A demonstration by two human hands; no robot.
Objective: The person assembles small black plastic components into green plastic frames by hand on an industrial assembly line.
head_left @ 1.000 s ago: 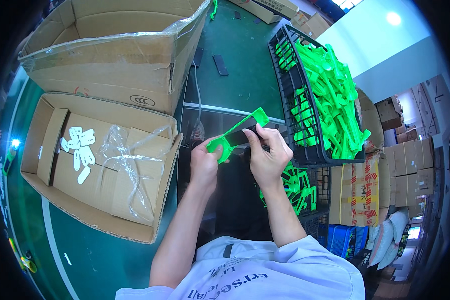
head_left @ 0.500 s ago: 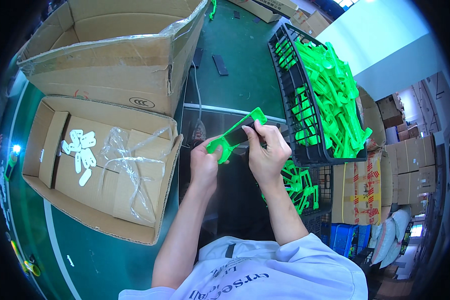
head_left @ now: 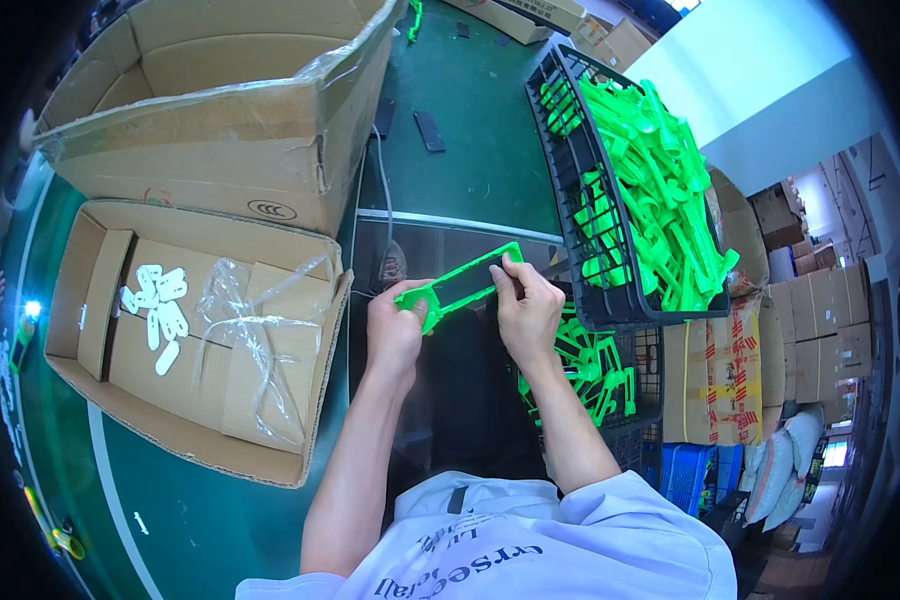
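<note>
Between my two hands is a long bright green plastic frame (head_left: 428, 300), tilted up toward the right, with a long rectangular opening. My left hand (head_left: 394, 330) grips its wider left end, thumb on top. The thumb and fingers of my right hand (head_left: 530, 310) pinch the right end. Whether the dark area inside the frame is a panel or the background I cannot tell. To the right, a black plastic crate (head_left: 595, 150) is heaped with similar green plastic parts (head_left: 655, 180). More green frames (head_left: 605, 370) lie in a lower crate (head_left: 648, 370).
On the left, a shallow cardboard tray (head_left: 200, 410) contains several white oval pieces (head_left: 167, 358) and clear plastic wrap (head_left: 255, 330). Behind it stands a big open carton (head_left: 240, 140). A dark rectangular piece (head_left: 429, 131) lies on the green table (head_left: 480, 180). Yellow-handled scissors (head_left: 68, 542) are at far left.
Both hands have shifted slightly left and down. The green frame has turned, so its long opening now faces me more broadly.
</note>
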